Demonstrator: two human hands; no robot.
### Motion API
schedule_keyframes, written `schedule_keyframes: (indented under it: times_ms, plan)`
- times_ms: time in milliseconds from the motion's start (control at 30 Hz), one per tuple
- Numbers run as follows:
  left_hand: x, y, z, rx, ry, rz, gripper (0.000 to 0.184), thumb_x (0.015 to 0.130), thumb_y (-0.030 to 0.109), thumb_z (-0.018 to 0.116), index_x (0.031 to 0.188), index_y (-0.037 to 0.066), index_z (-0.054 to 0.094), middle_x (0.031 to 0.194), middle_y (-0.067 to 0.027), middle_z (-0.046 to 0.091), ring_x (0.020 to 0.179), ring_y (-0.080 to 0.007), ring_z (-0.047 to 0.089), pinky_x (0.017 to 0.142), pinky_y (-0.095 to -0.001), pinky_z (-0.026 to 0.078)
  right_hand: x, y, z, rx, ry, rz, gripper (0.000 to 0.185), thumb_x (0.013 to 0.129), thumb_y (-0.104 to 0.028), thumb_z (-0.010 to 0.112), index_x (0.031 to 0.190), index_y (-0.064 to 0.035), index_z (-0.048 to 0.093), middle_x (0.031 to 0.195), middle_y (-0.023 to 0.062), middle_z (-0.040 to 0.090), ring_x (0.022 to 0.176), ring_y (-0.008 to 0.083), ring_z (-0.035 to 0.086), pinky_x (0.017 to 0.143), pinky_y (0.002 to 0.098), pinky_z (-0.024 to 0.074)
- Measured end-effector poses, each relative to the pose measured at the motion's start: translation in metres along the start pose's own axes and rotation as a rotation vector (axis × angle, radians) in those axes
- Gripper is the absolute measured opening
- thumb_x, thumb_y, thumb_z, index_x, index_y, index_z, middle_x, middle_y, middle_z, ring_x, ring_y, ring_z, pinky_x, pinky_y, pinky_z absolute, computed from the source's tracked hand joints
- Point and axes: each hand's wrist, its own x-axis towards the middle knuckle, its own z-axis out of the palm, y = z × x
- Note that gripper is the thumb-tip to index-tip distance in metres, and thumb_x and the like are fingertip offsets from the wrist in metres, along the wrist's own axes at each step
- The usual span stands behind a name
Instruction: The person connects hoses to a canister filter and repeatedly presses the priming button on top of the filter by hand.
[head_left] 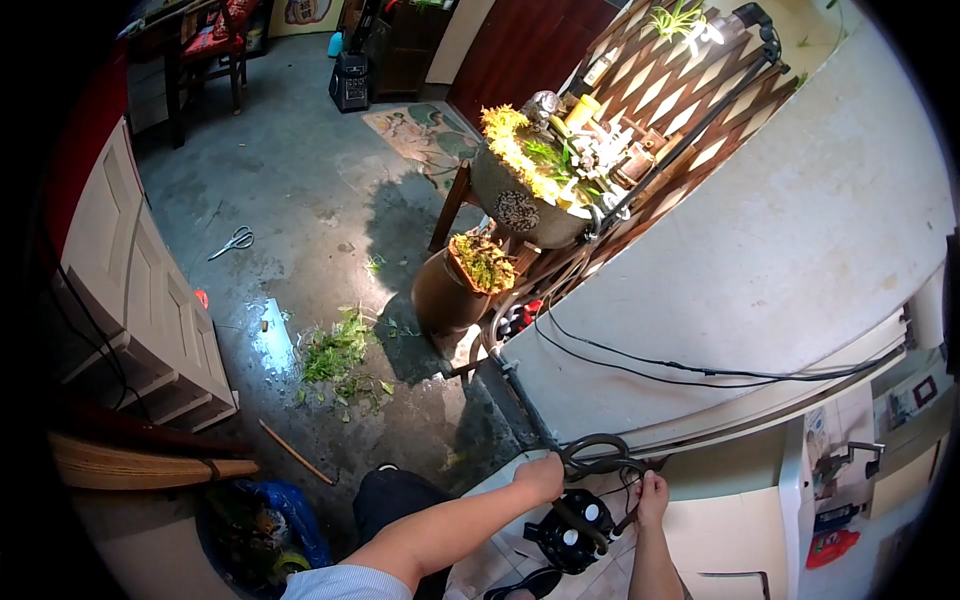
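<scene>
Near the bottom centre, a black device [572,532] with white round parts stands on pale tiles. A thick dark hose [597,455] loops above it. My left hand [541,477] is closed round the hose at the left side of the loop. To the right of the loop, my right hand [652,496] is closed with its fingers pinched at the dark tubing or cable; which of these it holds is too small to tell. Thin black cables [690,370] run along the white wall above my hands.
A planted stone basin [540,215] stands by the lattice, with a brown pot [445,295] below. Cut greenery [338,350], scissors [233,242] and a stick [296,452] lie on the floor. A bin with a blue bag [298,515] is at lower left.
</scene>
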Motion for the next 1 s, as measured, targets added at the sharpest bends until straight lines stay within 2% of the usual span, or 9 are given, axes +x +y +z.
schedule_keyframes:
  times_ms: [533,933,1000]
  plan:
    - [-0.001,-0.001,-0.002,-0.005,0.0,0.023,0.031,0.075,0.011,0.055,0.101,-0.005,0.048,0.093,-0.0199,0.063,0.088,-0.0318,0.062,0.073,-0.0401,0.049,-0.003,-0.005,0.004,-0.043,-0.021,-0.039,0.022,0.089,-0.026,0.054,0.085,-0.0045,0.051,0.064,0.0001,0.05,0.055,0.0068,0.045,0.05,0.0193,0.0365]
    - [0.0,-0.001,0.002,-0.048,0.035,0.042,0.029,0.074,0.011,0.055,0.098,-0.005,0.05,0.089,-0.0206,0.063,0.084,-0.0326,0.063,0.072,-0.0413,0.049,-0.016,-0.026,0.013,-0.084,-0.053,0.031,0.022,0.09,-0.027,0.052,0.085,-0.0048,0.052,0.065,0.0002,0.051,0.057,0.0073,0.044,0.053,0.0208,0.0378]
    - [0.0,-0.001,0.0,-0.07,0.029,0.048,0.028,0.074,0.011,0.056,0.098,-0.004,0.05,0.091,-0.0204,0.063,0.085,-0.0326,0.063,0.073,-0.0413,0.049,-0.02,-0.035,0.018,-0.09,-0.032,0.083,0.017,0.089,-0.022,0.054,0.085,-0.0055,0.051,0.066,-0.0001,0.049,0.057,0.0067,0.044,0.051,0.0207,0.0363]
